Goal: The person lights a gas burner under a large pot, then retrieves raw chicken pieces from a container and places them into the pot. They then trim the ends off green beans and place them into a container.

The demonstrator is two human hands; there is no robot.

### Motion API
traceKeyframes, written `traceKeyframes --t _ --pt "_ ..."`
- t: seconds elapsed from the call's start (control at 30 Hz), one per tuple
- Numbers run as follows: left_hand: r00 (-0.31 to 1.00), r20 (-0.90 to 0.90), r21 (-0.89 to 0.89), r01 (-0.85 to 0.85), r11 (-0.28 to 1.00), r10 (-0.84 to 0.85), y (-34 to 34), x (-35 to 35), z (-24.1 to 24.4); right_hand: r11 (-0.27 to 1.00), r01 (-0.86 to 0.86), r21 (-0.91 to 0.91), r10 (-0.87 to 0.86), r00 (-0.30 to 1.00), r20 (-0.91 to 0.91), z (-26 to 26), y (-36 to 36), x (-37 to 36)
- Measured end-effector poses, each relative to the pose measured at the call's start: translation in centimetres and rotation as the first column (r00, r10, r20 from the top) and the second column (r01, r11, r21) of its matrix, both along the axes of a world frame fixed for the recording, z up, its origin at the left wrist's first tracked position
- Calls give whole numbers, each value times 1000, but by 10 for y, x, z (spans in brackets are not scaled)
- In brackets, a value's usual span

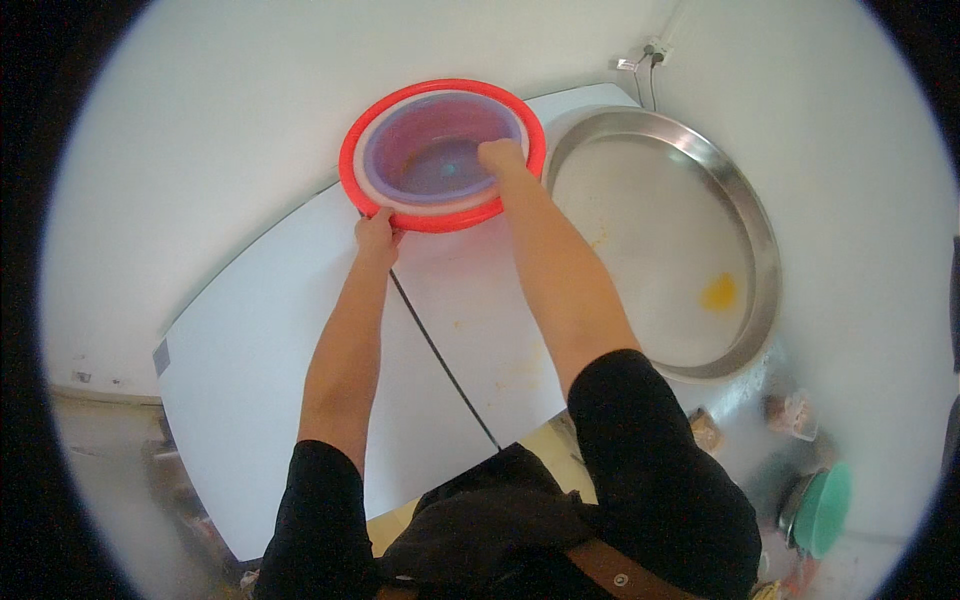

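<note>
At the far side of the white table sits a red-rimmed basin, with a translucent purple plastic basin nested in it. My left hand grips the red rim at its near left side, fingers partly hidden beneath it. My right hand is closed on the right rim of the purple basin, its fingertips inside. To the right of both basins lies a large round metal pan, holding a small yellow patch near its lower right wall.
The white table has a dark seam and faint yellowish smears. A wall socket with plugged cables is behind the pan. At lower right are a green basin, a clear container and a small packet.
</note>
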State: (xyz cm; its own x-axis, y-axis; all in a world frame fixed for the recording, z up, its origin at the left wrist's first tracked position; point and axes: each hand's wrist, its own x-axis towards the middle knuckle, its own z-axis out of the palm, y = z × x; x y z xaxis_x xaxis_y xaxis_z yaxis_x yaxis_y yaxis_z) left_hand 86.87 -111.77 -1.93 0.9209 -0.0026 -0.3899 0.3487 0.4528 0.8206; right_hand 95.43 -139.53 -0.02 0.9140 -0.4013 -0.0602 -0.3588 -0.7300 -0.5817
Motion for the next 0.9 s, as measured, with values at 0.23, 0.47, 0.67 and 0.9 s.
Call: traceKeyframes --t 0.23,0.47,0.67,0.9 --pt "998 56 -45 21 999 -19 -24 -88 12 917 375 136 -362 926 -111 52 33 -66" --pt "995 89 -81 -30 996 37 -24 -129 20 930 364 48 -354 923 -150 42 53 -87" --pt "990 46 -99 -131 986 136 -16 -167 11 973 210 98 -194 969 -151 5 67 -112" --pt "952 58 -194 -285 939 301 -10 -155 7 651 110 751 -210 977 38 1 42 -91"
